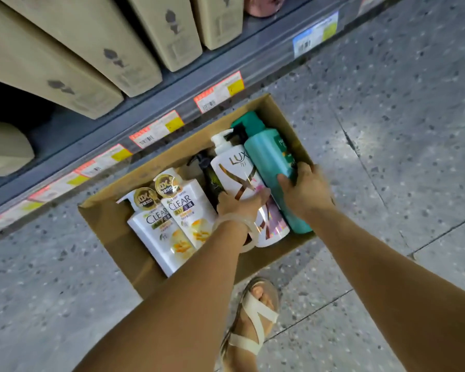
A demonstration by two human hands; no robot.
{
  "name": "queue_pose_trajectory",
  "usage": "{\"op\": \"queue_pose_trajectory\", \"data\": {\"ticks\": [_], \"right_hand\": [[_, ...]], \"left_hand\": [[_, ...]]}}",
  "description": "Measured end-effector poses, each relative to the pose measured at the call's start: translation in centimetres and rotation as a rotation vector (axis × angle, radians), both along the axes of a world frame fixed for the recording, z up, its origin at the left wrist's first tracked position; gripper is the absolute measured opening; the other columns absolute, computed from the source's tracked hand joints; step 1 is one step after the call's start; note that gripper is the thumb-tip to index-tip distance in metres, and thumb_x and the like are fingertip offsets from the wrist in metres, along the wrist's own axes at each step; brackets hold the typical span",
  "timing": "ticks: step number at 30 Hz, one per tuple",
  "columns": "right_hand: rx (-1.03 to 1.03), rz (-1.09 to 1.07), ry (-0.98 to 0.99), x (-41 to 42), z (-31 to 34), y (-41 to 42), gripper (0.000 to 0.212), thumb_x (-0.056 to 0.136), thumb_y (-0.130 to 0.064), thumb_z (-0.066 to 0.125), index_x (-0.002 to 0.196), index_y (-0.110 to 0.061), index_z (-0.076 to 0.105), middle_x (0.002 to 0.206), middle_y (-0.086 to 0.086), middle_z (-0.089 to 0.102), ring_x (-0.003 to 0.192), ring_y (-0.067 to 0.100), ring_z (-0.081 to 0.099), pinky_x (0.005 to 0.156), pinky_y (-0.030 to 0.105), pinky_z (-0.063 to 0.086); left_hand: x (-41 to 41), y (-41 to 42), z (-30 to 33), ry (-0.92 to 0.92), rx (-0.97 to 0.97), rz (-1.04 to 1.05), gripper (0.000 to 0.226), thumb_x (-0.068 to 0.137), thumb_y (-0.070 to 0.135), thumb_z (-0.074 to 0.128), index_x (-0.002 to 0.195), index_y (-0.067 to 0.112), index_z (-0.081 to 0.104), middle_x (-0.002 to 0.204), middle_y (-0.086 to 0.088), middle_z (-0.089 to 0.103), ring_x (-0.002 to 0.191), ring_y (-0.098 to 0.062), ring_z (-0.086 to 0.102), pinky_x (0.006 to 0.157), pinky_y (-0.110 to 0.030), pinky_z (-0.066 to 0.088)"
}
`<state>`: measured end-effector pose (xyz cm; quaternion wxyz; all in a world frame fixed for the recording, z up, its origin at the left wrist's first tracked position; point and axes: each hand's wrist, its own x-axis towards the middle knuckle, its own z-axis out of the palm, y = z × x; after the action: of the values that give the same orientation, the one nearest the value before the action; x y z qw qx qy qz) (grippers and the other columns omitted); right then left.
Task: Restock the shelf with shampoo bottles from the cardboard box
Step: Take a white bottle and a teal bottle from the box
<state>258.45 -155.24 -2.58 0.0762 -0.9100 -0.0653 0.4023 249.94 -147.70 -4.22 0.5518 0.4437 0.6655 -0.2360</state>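
An open cardboard box point(110, 229) lies on the floor below the shelf. Inside lie two white CLEAR bottles point(169, 224) at the left, a dark bottle point(211, 178) in the middle, a white LUX pump bottle point(234, 170) and a teal bottle point(269, 157) at the right. My left hand point(239, 205) is closed around the LUX bottle's middle. Fingers of my right hand point(304, 189) wrap around the teal bottle's lower body. Both bottles still lie in the box.
The grey shelf edge point(151, 103) with red-and-yellow price tags point(156, 128) runs above the box. Beige cartons point(73, 49) fill the shelf. A foot in a white-strapped sandal point(253, 323) stands just in front of the box on speckled floor.
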Motion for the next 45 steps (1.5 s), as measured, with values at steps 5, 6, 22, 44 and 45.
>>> {"op": "queue_pose_trajectory", "data": {"ticks": [5, 6, 22, 44, 45], "right_hand": [[0.072, 0.009, 0.042, 0.7, 0.0, -0.6, 0.056, 0.091, -0.037, 0.055, 0.135, -0.008, 0.039, 0.136, 0.013, 0.036, 0.120, 0.034, 0.048, 0.105, 0.039, 0.037], [0.084, 0.014, 0.061, 0.9, 0.1, -0.7, 0.059, 0.088, -0.038, 0.060, 0.134, -0.007, 0.040, 0.135, 0.013, 0.037, 0.117, 0.033, 0.050, 0.102, 0.038, 0.039], [0.084, -0.174, 0.141, -2.2, -3.6, 1.0, 0.097, 0.059, -0.040, 0.083, 0.135, -0.012, 0.028, 0.133, 0.009, 0.037, 0.128, 0.030, 0.035, 0.107, 0.043, 0.034], [0.595, -0.431, -0.131, -2.2, 20.6, 3.4, 0.074, 0.036, -0.035, 0.079, 0.098, -0.013, 0.044, 0.102, 0.010, 0.060, 0.097, 0.027, 0.060, 0.085, 0.043, 0.053], [0.620, -0.443, -0.131, -2.2, 22.7, 3.3, 0.074, 0.036, -0.035, 0.080, 0.097, -0.014, 0.045, 0.101, 0.009, 0.061, 0.094, 0.026, 0.061, 0.082, 0.041, 0.054]], "left_hand": [[-0.5, 0.3, -1.3, -0.031, -0.012, 0.076, 0.095, 0.058, 0.044, 0.083, 0.133, 0.007, 0.038, 0.129, -0.010, 0.054, 0.114, -0.032, 0.055, 0.097, -0.046, 0.047], [-0.9, 0.5, -1.4, -0.045, -0.017, 0.094, 0.088, 0.059, 0.039, 0.083, 0.130, 0.007, 0.042, 0.125, -0.009, 0.057, 0.109, -0.031, 0.057, 0.093, -0.043, 0.049], [-4.8, 1.4, -2.2, -0.154, 0.028, 0.178, 0.085, 0.041, 0.028, 0.084, 0.118, 0.015, 0.050, 0.110, -0.005, 0.066, 0.098, -0.025, 0.065, 0.087, -0.046, 0.055], [-2.6, 4.7, 22.3, -0.492, 0.430, 0.053, 0.059, 0.039, 0.028, 0.084, 0.093, 0.021, 0.062, 0.083, 0.010, 0.073, 0.077, -0.005, 0.069, 0.076, -0.034, 0.059], [-2.7, 4.8, 24.4, -0.509, 0.441, 0.047, 0.073, 0.035, 0.034, 0.082, 0.103, 0.015, 0.063, 0.093, 0.002, 0.073, 0.084, -0.013, 0.070, 0.079, -0.040, 0.059]]}}
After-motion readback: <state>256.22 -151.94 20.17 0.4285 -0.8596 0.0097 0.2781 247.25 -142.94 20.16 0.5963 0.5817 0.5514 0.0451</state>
